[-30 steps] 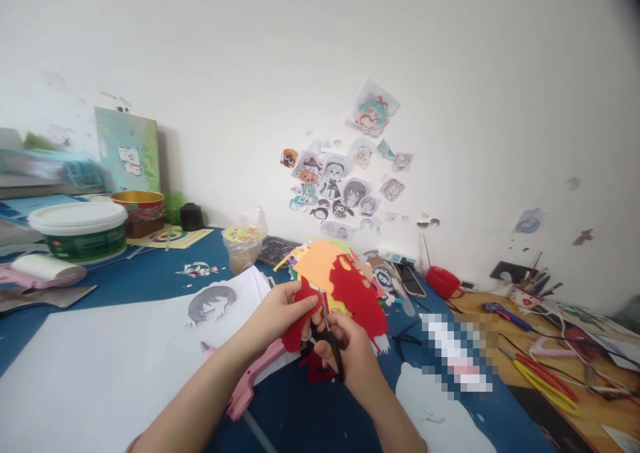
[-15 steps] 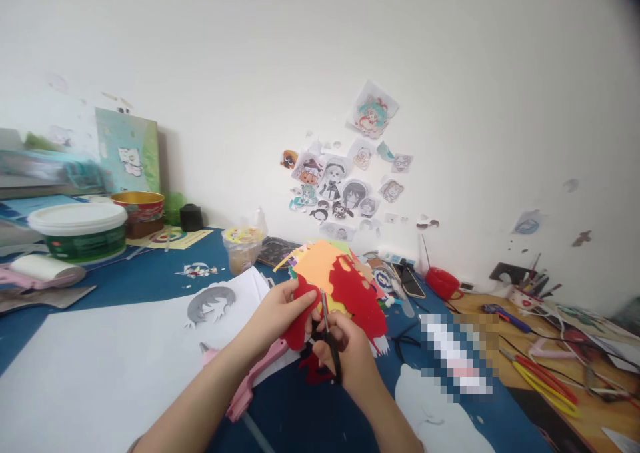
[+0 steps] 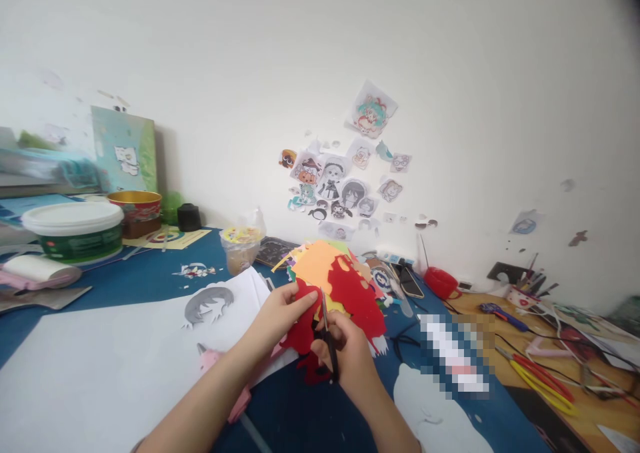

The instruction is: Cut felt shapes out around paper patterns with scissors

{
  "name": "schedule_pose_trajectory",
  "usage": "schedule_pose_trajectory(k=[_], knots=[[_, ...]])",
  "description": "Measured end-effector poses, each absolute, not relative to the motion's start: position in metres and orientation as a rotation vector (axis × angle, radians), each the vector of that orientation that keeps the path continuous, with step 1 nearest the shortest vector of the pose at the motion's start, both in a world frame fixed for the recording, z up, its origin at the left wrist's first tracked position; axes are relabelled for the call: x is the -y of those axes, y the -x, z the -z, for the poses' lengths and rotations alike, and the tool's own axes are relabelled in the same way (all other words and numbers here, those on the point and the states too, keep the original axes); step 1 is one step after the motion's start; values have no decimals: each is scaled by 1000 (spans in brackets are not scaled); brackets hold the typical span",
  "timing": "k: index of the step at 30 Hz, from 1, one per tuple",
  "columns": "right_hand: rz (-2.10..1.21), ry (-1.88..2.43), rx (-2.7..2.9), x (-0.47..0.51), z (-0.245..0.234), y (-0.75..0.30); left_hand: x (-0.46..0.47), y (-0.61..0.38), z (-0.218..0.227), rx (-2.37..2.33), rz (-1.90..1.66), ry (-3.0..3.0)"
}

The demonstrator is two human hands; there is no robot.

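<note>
My left hand (image 3: 287, 310) pinches a red sheet (image 3: 299, 335), felt or paper, between thumb and fingers. Black-handled scissors (image 3: 327, 340) are gripped in my right hand (image 3: 347, 343), their blades pointing up and away, close to the sheet's right edge by my left thumb. I cannot tell whether the blades touch the red material. Behind both hands, a larger red sheet (image 3: 356, 300) with cut-out edges lies on a pile of coloured sheets, an orange sheet (image 3: 313, 264) among them. A pink hot glue gun (image 3: 240, 403) lies partly hidden under my left forearm.
White paper (image 3: 100, 366) covers the left side of the blue table, with a grey hair-shaped cutout (image 3: 207, 303) on it. A green tub (image 3: 80, 240) and a plastic cup (image 3: 241, 256) stand behind. Red-and-yellow-handled pliers (image 3: 543, 380) and cables lie right.
The red sheet in my left hand has swung slightly, showing more of its lower part. The scissors are more closed and a little more upright. The view has shifted slightly.
</note>
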State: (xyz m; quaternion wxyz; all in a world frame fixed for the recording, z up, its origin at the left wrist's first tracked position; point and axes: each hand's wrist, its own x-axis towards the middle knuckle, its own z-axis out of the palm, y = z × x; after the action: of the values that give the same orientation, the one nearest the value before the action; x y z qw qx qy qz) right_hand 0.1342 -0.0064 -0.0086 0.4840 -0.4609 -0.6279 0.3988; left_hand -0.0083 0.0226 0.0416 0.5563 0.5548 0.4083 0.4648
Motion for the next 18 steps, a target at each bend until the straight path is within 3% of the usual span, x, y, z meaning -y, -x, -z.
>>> schedule_pose_trajectory(k=[18], knots=[[-885,1066,1402,1,5,-136,-34,20,-36,-781,-1196,-1072]])
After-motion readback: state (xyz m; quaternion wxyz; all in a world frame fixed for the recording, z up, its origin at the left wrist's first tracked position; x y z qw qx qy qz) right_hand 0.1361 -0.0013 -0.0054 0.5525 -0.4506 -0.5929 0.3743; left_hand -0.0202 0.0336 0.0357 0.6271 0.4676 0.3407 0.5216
